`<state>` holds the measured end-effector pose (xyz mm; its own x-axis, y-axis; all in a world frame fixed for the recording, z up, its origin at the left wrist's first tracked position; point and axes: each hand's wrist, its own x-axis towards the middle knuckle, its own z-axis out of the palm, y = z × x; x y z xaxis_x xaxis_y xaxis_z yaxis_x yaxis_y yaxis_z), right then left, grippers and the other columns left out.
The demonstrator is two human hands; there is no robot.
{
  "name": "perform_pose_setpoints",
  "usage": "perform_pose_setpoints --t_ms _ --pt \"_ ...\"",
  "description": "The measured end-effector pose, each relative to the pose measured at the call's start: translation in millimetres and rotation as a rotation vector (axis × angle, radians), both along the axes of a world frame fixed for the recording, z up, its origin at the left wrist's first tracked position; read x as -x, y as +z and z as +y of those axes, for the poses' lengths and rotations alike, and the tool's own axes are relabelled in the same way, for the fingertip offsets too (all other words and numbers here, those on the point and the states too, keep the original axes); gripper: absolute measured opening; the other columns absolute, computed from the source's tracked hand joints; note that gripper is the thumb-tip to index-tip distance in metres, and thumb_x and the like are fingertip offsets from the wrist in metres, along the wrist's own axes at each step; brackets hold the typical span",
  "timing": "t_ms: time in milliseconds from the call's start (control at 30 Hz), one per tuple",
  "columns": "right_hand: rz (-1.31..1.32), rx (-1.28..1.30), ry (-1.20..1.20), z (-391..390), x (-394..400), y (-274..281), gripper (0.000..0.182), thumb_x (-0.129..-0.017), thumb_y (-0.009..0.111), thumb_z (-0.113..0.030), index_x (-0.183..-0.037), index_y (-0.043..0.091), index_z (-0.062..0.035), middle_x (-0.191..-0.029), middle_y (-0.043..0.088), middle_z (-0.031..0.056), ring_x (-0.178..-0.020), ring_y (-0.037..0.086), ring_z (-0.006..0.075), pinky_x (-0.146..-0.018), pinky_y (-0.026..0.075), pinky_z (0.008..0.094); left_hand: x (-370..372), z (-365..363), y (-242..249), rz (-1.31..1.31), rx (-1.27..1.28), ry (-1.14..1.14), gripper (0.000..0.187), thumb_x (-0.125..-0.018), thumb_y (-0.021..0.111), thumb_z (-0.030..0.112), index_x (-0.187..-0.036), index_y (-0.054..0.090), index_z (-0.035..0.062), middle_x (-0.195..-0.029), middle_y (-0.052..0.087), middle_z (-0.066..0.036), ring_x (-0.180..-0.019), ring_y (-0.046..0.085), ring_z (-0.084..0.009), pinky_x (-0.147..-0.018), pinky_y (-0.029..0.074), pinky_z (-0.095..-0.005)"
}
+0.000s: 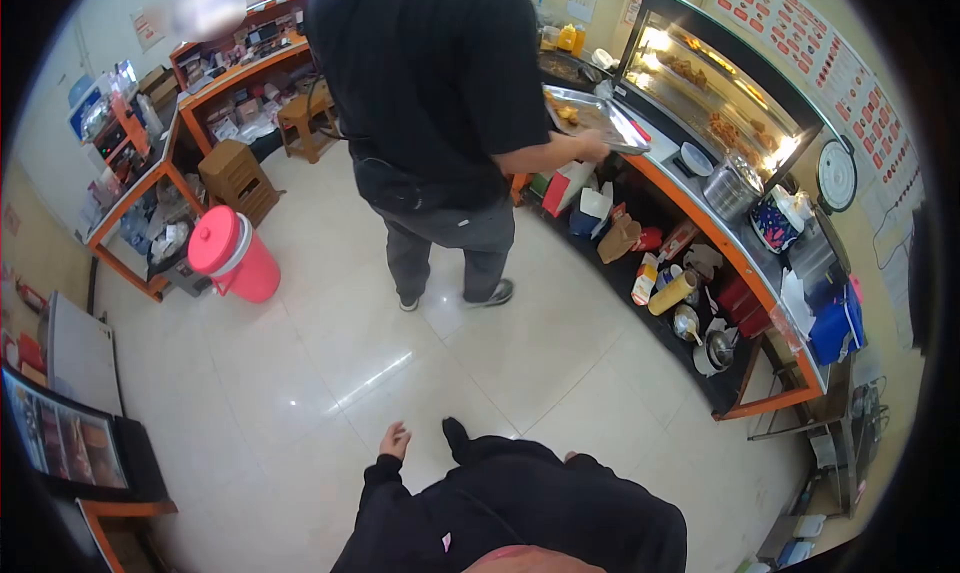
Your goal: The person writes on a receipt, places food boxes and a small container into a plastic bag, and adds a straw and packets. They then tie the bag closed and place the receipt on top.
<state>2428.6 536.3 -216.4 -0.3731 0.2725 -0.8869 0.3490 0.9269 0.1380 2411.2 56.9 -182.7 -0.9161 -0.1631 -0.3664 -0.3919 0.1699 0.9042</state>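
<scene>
My left hand point(396, 440) hangs over the tiled floor in front of my body, holding nothing, its fingers loosely apart. Only a sliver of my right hand point(571, 457) shows beside my black top; its fingers are hidden. Ahead stands a co-worker point(425, 83) in a black shirt and dark trousers, back to me. That person's hand point(593, 146) is at the edge of a metal tray point(625, 131) with some golden-brown food point(566, 113) on it. Neither of my hands touches anything that I can see.
A lit glass food warmer point(715, 88) stands on the right counter, near a metal pot point(733, 185). Bags, boxes and pans fill the shelf beneath. Left are a pink lidded bin point(236, 255) and brown stools point(238, 181). A glass-fronted fridge point(65, 438) is lower left.
</scene>
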Motion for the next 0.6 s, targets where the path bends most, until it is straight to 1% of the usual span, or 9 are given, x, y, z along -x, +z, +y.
perform_pose_setpoints --t_ms 33,67,100,200,233,300,467,567,600 --pt "0.054 0.049 0.109 -5 9 -34 0.038 -0.071 0.061 -0.03 -0.102 0.063 -0.0069 -0.106 0.061 0.0173 -0.103 0.058 0.0315 -0.084 0.046 0.0459 -14 -19 -44 -0.056 0.043 0.109 0.051 -0.077 0.066 0.023 -0.12 0.048 0.0019 -0.111 0.057 -0.017 -0.1 0.057 -0.0263 -0.085 0.046 -0.0366" --pt "0.123 0.086 0.183 -15 28 -54 0.037 -0.071 0.06 -0.029 -0.101 0.064 -0.0067 -0.105 0.062 0.0175 -0.102 0.058 0.0314 -0.083 0.046 0.0467 -36 -36 -76 -0.093 0.311 0.118 0.045 -0.08 0.064 0.023 -0.119 0.049 0.0055 -0.104 0.059 -0.013 -0.095 0.057 -0.0243 -0.083 0.046 -0.0347" --pt "0.167 0.124 0.174 -33 52 -51 0.036 -0.071 0.06 -0.029 -0.098 0.064 -0.0054 -0.103 0.062 0.019 -0.1 0.058 0.0327 -0.082 0.046 0.0464 -50 -49 -82 -0.212 0.458 0.109 0.045 -0.079 0.064 0.022 -0.118 0.05 0.0052 -0.104 0.059 -0.013 -0.095 0.057 -0.0245 -0.083 0.046 -0.0349" --pt "0.41 0.296 0.097 -98 135 -20 0.035 -0.07 0.062 -0.03 -0.09 0.064 -0.0014 -0.096 0.061 0.0236 -0.093 0.06 0.0366 -0.079 0.047 0.0456 -64 -90 -66 -0.585 0.55 -0.028 0.045 -0.078 0.065 0.022 -0.117 0.051 0.0046 -0.103 0.059 -0.013 -0.094 0.058 -0.025 -0.083 0.046 -0.0355" --pt "0.538 0.32 0.13 -115 155 -27 0.029 -0.072 0.059 -0.03 -0.083 0.062 -0.0034 -0.086 0.062 0.0211 -0.086 0.06 0.0361 -0.074 0.047 0.045 -56 -102 -60 -0.624 0.558 -0.067 0.045 -0.077 0.065 0.022 -0.116 0.051 0.0044 -0.102 0.06 -0.013 -0.094 0.058 -0.0252 -0.083 0.046 -0.0356" --pt "0.771 0.374 0.052 -149 183 -4 0.025 -0.072 0.06 -0.031 -0.074 0.058 -0.0061 -0.072 0.061 0.016 -0.072 0.058 0.0342 -0.066 0.046 0.043 -32 -127 -55 -0.667 0.583 -0.142 0.044 -0.077 0.066 0.022 -0.115 0.052 0.0039 -0.102 0.06 -0.014 -0.093 0.058 -0.0255 -0.083 0.046 -0.036" --pt "0.807 0.404 -0.294 -196 199 55 0.029 -0.073 0.063 -0.032 -0.076 0.057 -0.0042 -0.073 0.062 0.0143 -0.073 0.06 0.0323 -0.066 0.047 0.0427 48 -180 -60 -0.628 0.614 -0.234 0.044 -0.075 0.067 0.022 -0.112 0.054 0.0029 -0.099 0.061 -0.014 -0.092 0.058 -0.0264 -0.082 0.046 -0.0369" --pt "0.772 0.336 -0.17 -198 169 7 0.031 -0.073 0.062 -0.033 -0.079 0.059 -0.0032 -0.073 0.062 0.0151 -0.074 0.061 0.0338 -0.066 0.048 0.0426 116 -199 -63 -0.525 0.633 -0.231 0.044 -0.073 0.068 0.021 -0.111 0.055 0.0022 -0.098 0.062 -0.014 -0.091 0.059 -0.027 -0.082 0.047 -0.0375" --pt "0.662 0.292 -0.158 -200 159 6 0.033 -0.072 0.062 -0.034 -0.081 0.061 -0.0022 -0.076 0.063 0.0168 -0.077 0.061 0.0349 -0.069 0.049 0.0427 141 -205 -66 -0.478 0.637 -0.218 0.044 -0.073 0.069 0.021 -0.11 0.056 0.002 -0.098 0.062 -0.014 -0.091 0.059 -0.0271 -0.082 0.047 -0.0377"
